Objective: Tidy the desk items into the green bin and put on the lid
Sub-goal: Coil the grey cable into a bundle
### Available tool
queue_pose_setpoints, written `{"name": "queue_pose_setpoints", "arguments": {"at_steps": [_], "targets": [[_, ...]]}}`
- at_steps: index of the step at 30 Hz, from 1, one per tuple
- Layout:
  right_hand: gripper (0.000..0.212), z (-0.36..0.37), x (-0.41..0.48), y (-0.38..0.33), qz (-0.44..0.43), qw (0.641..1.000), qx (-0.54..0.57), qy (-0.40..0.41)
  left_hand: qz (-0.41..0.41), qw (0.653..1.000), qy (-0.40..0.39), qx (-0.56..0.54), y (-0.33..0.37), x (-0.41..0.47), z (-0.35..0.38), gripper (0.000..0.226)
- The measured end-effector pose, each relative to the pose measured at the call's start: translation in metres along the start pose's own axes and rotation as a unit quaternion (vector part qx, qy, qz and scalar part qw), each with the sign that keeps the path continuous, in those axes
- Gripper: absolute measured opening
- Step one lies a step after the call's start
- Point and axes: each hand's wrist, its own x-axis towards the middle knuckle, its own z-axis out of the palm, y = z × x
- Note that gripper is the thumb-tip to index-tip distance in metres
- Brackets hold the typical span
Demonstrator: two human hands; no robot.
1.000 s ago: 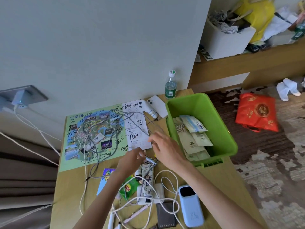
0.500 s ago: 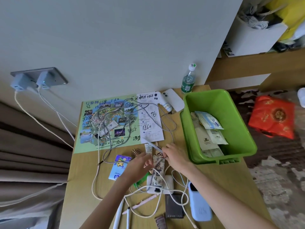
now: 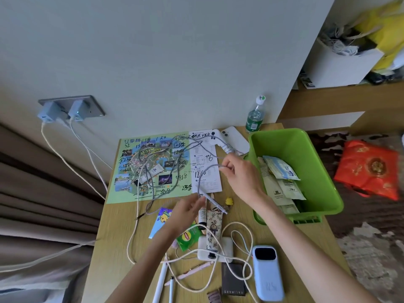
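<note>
One green bin sits at the right edge of the wooden worktop, with at least four paper packets inside. Both hands pinch one grey cable: left hand low, right hand on a raised loop. Also one map, one bottle, one blue power bank, two wall chargers; carpet floor.

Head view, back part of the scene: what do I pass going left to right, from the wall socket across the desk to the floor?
chargers in the wall socket → green map → receipt → water bottle → green bin → red bag on the floor
</note>
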Motion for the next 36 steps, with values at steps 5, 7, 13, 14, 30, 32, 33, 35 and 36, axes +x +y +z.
{"name": "queue_pose_setpoints", "arguments": {"at_steps": [5, 7, 13, 14, 30, 32, 33, 35, 36], "targets": [[0.012, -0.022, 0.016, -0.012, 0.019, 0.993, 0.075, 0.086, 0.056, 0.994, 0.079, -0.045, 0.028, 0.006, -0.034, 0.033], [0.013, -0.029, 0.022, -0.015, 0.025, 0.987, 0.116, 0.104, 0.076, 0.989, 0.112, -0.065, 0.037, 0.008, -0.05, 0.029], [0.016, -0.054, 0.038, -0.024, 0.06, 0.964, 0.247, 0.08, 0.093, 0.983, 0.154, -0.045, 0.046, 0.009, -0.087, 0.024], [0.018, -0.059, 0.041, -0.026, 0.073, 0.955, 0.277, 0.073, 0.093, 0.983, 0.152, -0.039, 0.047, 0.009, -0.09, 0.023], [0.02, -0.074, 0.04, -0.08, 0.264, 0.743, 0.615, -0.011, 0.069, 0.969, 0.214, -0.104, 0.08, -0.022, -0.073, 0.052], [0.02, -0.075, 0.037, -0.093, 0.253, 0.729, 0.635, -0.031, 0.075, 0.954, 0.266, -0.115, 0.086, -0.03, -0.073, 0.05], [0.02, -0.075, 0.036, -0.1, 0.247, 0.723, 0.644, -0.038, 0.081, 0.948, 0.281, -0.122, 0.09, -0.033, -0.074, 0.045], [0.021, -0.074, 0.032, -0.114, 0.239, 0.71, 0.66, -0.048, 0.089, 0.95, 0.26, -0.149, 0.097, -0.042, -0.077, 0.033], [0.021, -0.073, 0.03, -0.121, 0.235, 0.706, 0.666, -0.052, 0.095, 0.954, 0.229, -0.168, 0.101, -0.047, -0.079, 0.031]]}}
